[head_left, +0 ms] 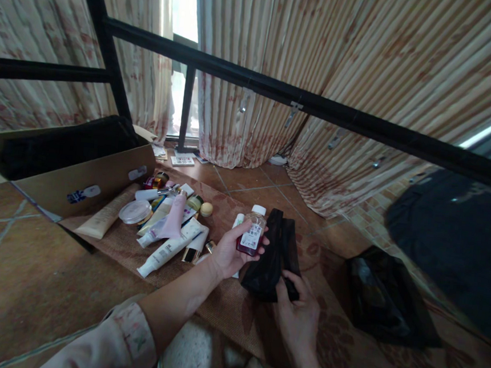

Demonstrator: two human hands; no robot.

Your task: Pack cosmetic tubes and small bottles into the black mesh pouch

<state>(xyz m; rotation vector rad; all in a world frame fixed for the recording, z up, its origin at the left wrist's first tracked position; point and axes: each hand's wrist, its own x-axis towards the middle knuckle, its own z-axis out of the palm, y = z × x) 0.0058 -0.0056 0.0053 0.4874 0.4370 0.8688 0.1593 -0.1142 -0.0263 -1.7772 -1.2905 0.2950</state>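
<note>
A small clear bottle [251, 236] with a white cap, a printed label and dark red liquid rests in my left hand [227, 252], fingers wrapped round it. A white tube or stick [238, 220] shows just behind that hand; whether I hold it too, I cannot tell. My right hand [299, 312] pinches the near edge of a black mesh pouch [273, 261], which lies beside the bottle. Left of my hands is a pile of cosmetics, among them a pink tube [175, 215], a white tube [171, 248], a beige tube [108, 212] and a round clear jar [135, 211].
At the left stands a cardboard box [99, 185] with black fabric inside. Another black mesh bag [384, 293] lies on the patterned brown mat [234, 309] at the right. A dark metal rail [254, 80] crosses in front of striped curtains [250, 133].
</note>
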